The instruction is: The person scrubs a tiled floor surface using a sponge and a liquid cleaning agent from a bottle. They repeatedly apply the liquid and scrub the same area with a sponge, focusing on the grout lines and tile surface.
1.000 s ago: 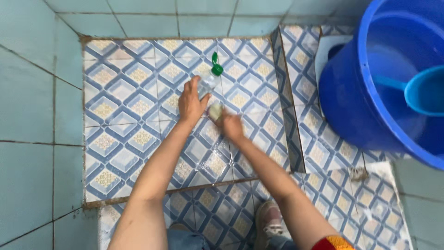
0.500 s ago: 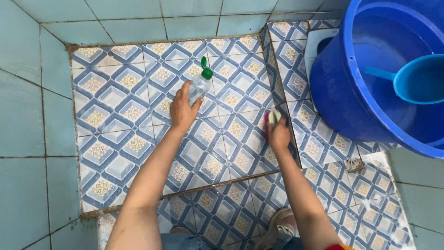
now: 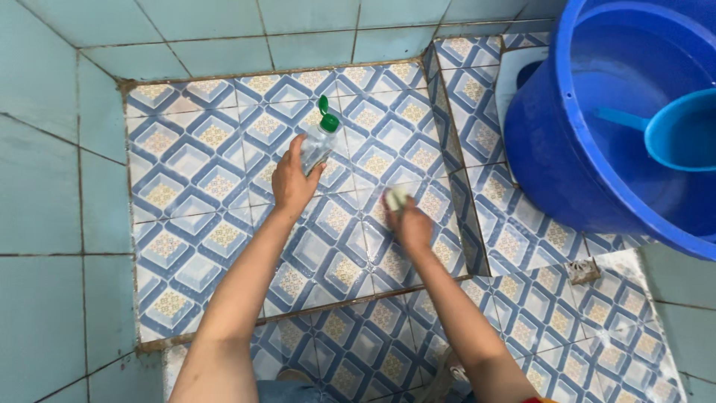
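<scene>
Left hand: fingers wrapped round a clear plastic bottle, tilted with its open green flip cap pointing far, apparently ready to dispense. Right hand: fingers closed on a pale scrubbing pad, pressed flat to the patterned floor tiles, right of the bottle. The pad is blurred and largely covered. The blue bucket with its dipper, far right, is cut off by the frame.

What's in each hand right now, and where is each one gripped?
Left hand grips the clear bottle around its lower body, green flip cap open. Right hand presses a pale scrub pad to the tiled floor, gripped from behind.
</scene>
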